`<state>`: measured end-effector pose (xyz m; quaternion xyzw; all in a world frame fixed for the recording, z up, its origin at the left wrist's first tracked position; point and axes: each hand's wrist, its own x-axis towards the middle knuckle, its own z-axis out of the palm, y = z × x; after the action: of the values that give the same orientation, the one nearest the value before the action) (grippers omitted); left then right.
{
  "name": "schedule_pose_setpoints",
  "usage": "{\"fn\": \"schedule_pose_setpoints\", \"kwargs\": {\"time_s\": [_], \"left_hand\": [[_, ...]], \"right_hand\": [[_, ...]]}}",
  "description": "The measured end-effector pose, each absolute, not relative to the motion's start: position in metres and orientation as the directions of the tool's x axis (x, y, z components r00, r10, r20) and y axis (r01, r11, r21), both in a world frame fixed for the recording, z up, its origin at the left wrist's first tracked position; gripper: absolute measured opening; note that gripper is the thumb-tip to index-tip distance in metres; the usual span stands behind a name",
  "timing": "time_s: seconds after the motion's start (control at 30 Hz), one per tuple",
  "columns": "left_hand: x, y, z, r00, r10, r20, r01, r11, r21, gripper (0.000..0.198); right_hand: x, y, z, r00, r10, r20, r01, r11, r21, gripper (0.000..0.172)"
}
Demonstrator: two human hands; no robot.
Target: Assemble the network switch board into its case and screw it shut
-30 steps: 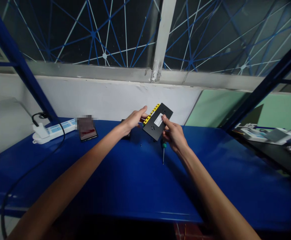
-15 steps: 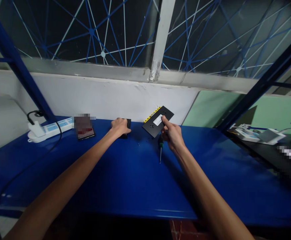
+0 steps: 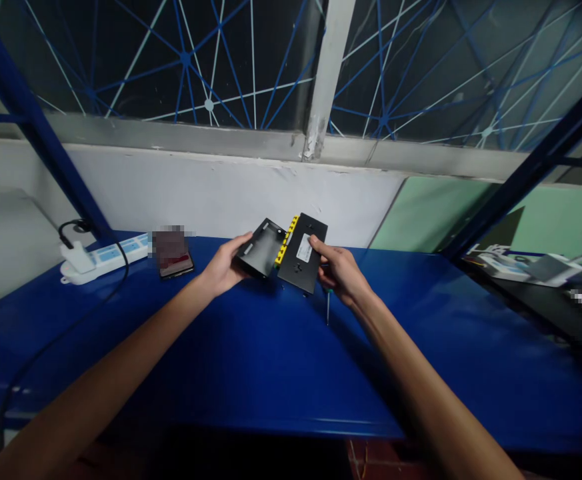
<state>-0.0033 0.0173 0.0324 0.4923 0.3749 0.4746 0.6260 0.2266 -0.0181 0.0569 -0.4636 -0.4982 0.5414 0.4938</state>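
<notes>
My left hand (image 3: 227, 268) grips the outer side of a black metal cover (image 3: 261, 249), whose hollow inside faces up, tilted above the blue table. My right hand (image 3: 339, 268) holds a black panel (image 3: 303, 255) with a white label and a row of yellow connectors (image 3: 287, 243) along its left edge. The thumb lies on the panel's face near the label. The cover and the panel are side by side, with the connectors next to the cover's right edge. Below my right hand is a screwdriver (image 3: 328, 310), its handle mostly hidden by the hand.
A white power strip (image 3: 115, 255) with a plug and black cable (image 3: 71, 317) lies on the blue table (image 3: 231, 373) at the left. Beside it is a phone-like device (image 3: 175, 263), partly blurred. White devices (image 3: 551, 268) sit at the far right.
My left hand has lifted the black cover off the table and turned its hollow side up. My right hand has brought the panel a little left and turned it more upright, closer to the cover.
</notes>
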Motion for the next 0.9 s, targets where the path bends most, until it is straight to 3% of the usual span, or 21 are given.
{"fn": "schedule_pose_setpoints", "kwargs": {"time_s": [0.13, 0.43, 0.9], "left_hand": [[0.011, 0.001, 0.011, 0.386, 0.922, -0.012, -0.298, 0.137, 0.945, 0.036], [0.029, -0.009, -0.010, 0.314, 0.948, -0.048, -0.534, 0.219, 0.817, 0.024], [0.031, -0.015, -0.007, 0.348, 0.937, -0.026, -0.512, 0.213, 0.832, 0.044]], "right_hand": [[0.218, -0.023, 0.054, -0.164, 0.985, -0.045, 0.012, -0.043, -0.999, 0.046], [0.216, -0.016, 0.039, -0.113, 0.989, -0.097, 0.172, -0.077, -0.982, 0.047], [0.212, -0.013, 0.035, -0.075, 0.992, -0.100, 0.270, -0.076, -0.960, 0.054]]}}
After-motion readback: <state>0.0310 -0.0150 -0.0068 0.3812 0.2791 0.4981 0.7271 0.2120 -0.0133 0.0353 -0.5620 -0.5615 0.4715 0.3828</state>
